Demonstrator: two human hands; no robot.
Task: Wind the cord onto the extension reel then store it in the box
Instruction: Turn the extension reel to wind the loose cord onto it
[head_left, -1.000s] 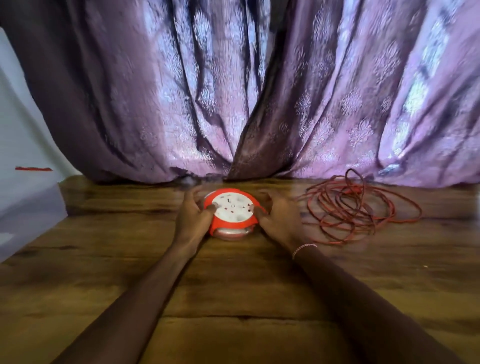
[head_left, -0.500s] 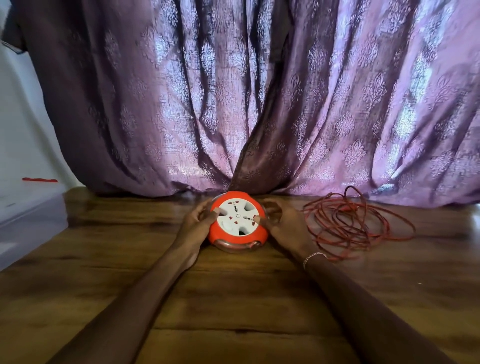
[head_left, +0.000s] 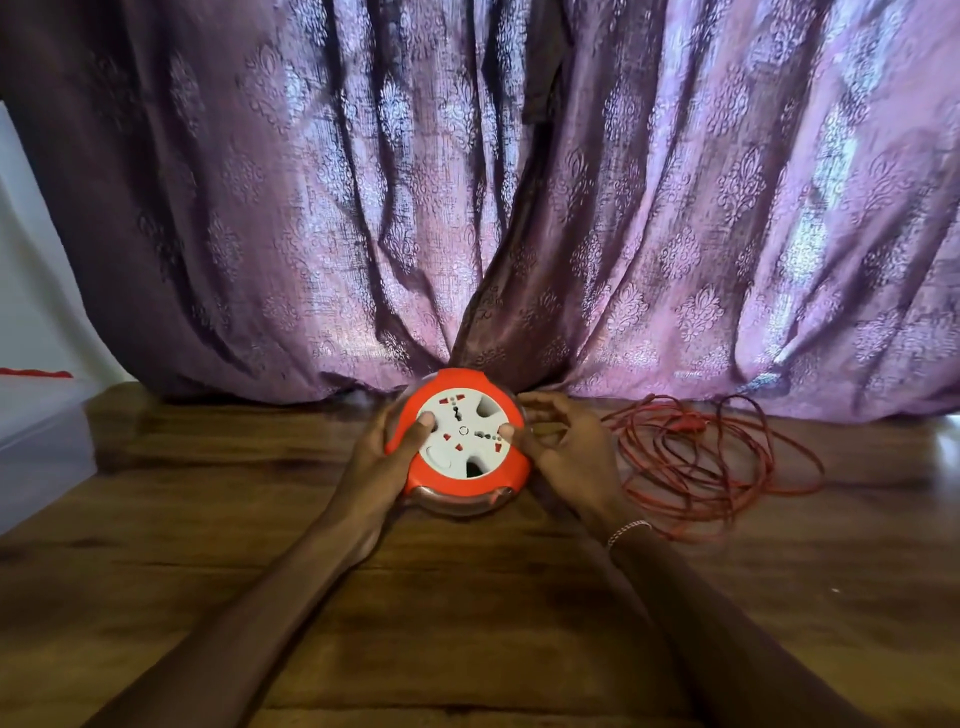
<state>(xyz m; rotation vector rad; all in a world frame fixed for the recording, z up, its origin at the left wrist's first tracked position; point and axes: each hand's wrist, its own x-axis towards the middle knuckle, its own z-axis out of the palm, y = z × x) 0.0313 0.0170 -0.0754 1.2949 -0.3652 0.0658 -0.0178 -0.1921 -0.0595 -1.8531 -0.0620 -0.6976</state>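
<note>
A round orange extension reel (head_left: 470, 480) with a white socket face is tilted up toward me on the wooden table (head_left: 467, 623). My left hand (head_left: 382, 457) grips its left rim, thumb on the white face. My right hand (head_left: 569, 452) holds the right side, thumb on the face and fingers spread behind the rim. A loose tangle of red cord (head_left: 711, 457) lies on the table just right of my right hand. A translucent box (head_left: 41, 441) stands at the far left edge.
Purple patterned curtains (head_left: 519, 208) hang right behind the reel and reach the table top. A white wall shows at the far left above the box.
Both hands have tilted the reel from lying flat to facing me and lifted its far edge. The camera has moved a little closer.
</note>
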